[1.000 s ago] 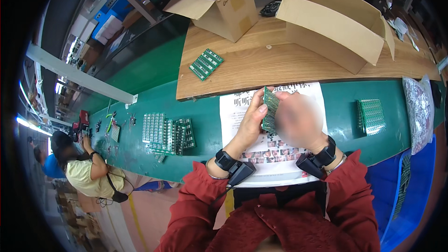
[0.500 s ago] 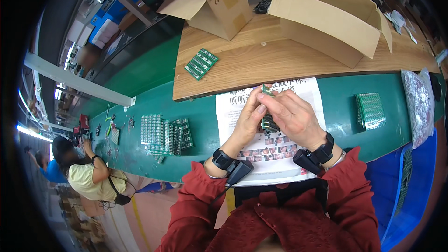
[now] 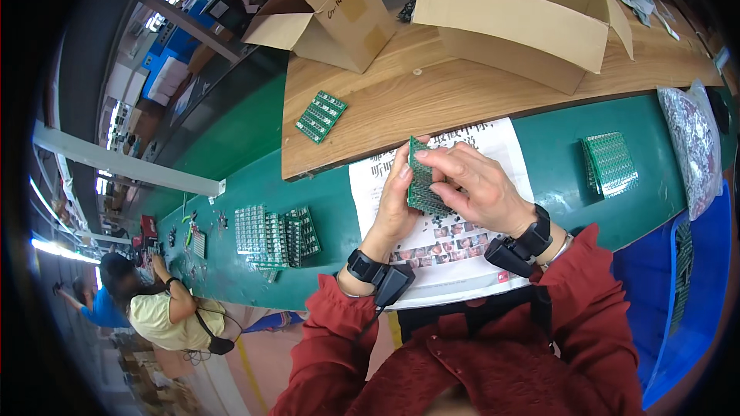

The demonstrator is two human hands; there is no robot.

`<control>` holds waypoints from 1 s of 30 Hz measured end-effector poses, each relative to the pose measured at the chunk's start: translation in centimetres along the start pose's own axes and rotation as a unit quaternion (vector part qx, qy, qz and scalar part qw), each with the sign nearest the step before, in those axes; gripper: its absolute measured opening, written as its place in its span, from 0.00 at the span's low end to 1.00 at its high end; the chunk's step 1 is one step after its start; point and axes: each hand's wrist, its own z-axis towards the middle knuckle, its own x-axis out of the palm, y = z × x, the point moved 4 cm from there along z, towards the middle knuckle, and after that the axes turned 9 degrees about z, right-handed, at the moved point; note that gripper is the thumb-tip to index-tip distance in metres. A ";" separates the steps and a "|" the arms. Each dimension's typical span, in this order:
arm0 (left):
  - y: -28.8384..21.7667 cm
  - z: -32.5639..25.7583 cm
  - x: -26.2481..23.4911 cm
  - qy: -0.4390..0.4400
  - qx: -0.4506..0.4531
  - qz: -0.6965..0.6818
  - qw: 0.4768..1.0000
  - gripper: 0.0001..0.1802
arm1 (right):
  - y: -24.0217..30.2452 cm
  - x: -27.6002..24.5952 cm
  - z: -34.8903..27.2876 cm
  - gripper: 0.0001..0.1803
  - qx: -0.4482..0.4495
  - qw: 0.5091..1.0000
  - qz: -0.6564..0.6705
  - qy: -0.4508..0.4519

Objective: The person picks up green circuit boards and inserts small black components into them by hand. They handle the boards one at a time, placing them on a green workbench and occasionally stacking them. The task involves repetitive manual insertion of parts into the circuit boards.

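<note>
Board (image 3: 422, 179): green, thin, flat, its face dotted with close rows of small pale marks. Location: between the hands, raised over the newspaper (image 3: 462, 283) on the green surface (image 3: 555, 173). Orientation: tilted steeply on edge, face turned toward the right hand (image 3: 489, 194); long axis runs from far end back toward the wearer, near end slightly rightward. Left hand (image 3: 393, 208): fingers pinching the board's left side. Right hand: fingers bent, index at the face near the far end (whether pinching anything, cannot tell).
</note>
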 end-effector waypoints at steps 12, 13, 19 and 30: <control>0.6 0.0 -0.1 -0.023 0.013 0.044 0.999 0.39 | 0.0 0.9 -0.3 0.27 -0.037 0.994 -0.097 0.037; 0.8 0.1 -0.1 -0.028 0.016 0.045 0.998 0.39 | -0.1 1.0 -0.5 0.27 -0.039 0.994 -0.094 0.050; -0.2 0.2 0.6 -0.056 -0.014 -0.003 0.998 0.34 | -1.2 0.2 -1.0 0.29 -0.042 0.997 -0.060 -0.008; 0.2 0.1 0.1 -0.022 -0.008 -0.026 0.999 0.35 | -1.4 0.5 -1.0 0.30 0.083 0.995 0.055 0.018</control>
